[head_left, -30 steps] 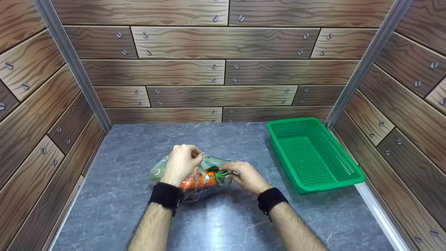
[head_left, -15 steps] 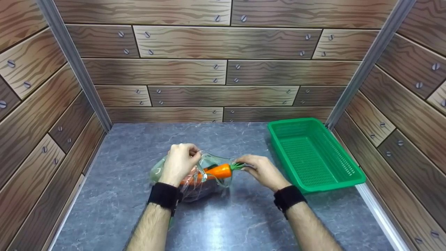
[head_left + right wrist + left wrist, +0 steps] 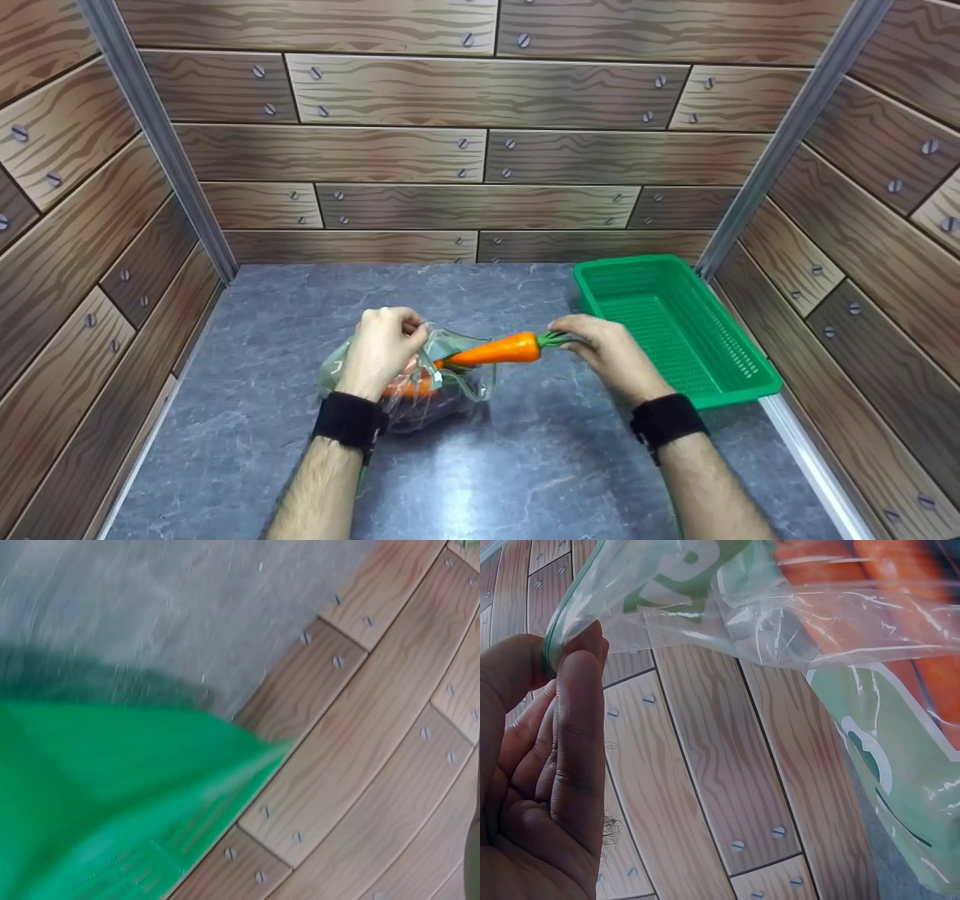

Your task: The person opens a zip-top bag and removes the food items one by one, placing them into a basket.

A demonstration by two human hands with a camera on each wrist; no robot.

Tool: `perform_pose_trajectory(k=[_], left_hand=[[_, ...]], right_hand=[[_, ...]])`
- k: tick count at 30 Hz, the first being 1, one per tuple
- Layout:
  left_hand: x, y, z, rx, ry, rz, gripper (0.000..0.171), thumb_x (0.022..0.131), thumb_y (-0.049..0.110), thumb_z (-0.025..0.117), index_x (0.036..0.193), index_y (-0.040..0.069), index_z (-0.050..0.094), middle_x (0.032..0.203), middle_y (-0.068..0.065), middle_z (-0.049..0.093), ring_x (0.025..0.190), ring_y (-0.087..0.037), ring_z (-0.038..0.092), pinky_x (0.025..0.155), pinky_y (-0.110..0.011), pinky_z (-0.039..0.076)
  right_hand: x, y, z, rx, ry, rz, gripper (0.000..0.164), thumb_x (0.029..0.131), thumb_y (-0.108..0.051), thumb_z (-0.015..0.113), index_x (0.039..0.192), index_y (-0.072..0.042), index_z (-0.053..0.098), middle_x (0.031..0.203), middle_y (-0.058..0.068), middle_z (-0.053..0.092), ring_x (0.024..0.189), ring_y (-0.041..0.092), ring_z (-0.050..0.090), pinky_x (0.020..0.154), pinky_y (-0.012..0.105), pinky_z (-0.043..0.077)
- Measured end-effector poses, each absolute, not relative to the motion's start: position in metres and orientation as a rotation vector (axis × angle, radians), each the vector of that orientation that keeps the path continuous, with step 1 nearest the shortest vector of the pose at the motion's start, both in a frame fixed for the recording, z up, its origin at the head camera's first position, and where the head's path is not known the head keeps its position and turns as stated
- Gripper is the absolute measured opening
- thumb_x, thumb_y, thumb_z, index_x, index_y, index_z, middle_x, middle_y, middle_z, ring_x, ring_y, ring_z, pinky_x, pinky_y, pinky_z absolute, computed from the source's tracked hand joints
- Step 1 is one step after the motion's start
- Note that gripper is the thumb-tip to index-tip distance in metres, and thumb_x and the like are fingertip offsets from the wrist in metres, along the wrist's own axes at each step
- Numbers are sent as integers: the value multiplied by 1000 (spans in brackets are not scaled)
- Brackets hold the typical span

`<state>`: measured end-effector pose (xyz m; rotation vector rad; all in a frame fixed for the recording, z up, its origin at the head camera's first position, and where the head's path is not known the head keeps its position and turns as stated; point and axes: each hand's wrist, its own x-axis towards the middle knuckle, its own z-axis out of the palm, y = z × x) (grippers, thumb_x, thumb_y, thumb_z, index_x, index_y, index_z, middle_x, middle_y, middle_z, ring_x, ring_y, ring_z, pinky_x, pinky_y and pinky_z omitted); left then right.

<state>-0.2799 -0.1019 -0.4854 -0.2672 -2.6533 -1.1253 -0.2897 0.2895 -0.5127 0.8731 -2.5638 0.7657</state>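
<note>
Wooden-plank patterned walls [image 3: 405, 90] close in a grey, marbled tabletop [image 3: 232, 450] in front of me. On the right sits a rectangular green plastic basket [image 3: 739, 394] with a mesh floor. Left of centre slumps a clear plastic zip bag [image 3: 420, 412] with green print, an orange shape [image 3: 409, 386] and something dark showing through it. The person's left hand [image 3: 379, 345] pinches the bag's green-edged rim between thumb and finger. The right hand [image 3: 611, 356] is the nearer to the basket, and its fingertips hold a smooth, glossy orange carrot [image 3: 499, 350] by the leaves. The carrot stretches leftward from that grip, its long axis running sideways and rising slightly towards the right hand, in the gap between bag and basket. Its thick end is out over the table; its narrow tip is at the bag's mouth, though I can't tell whether inside. The short green leaves [image 3: 553, 340] spread like a little brush.
</note>
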Motion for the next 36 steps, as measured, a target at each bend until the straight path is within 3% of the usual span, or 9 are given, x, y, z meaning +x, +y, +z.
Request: perform_pose_trajectory(k=[18,27,36], left_hand=[[-279,-102,-485,-259,-2662,-1139,12,106,14,82,103,8,91,96,-6,90,84,-18,85,80,-40,73],[-278,-102,-484,-250,-2677,-1129,12,107,16,82,104,9,91,97,-7,91,86,-19,86,82,-41,73],[-277,-102,-485,-251,-2671,-1120,11,107,15,82,105,9,91,97,-7,91,86,-20,86,81,-41,73]], right_hand=[[-283,345,-481,507,-2523,676,40,103,-2,85,142,-12,83,140,12,85,131,38,81,111,55,67],[-282,360,-477,264,-2484,700,39,106,-2,82,144,-8,81,144,21,82,130,48,80,107,65,67],[-276,373,-483,103,-2471,705,39,108,0,81,146,-3,79,145,26,80,129,53,79,106,68,67]])
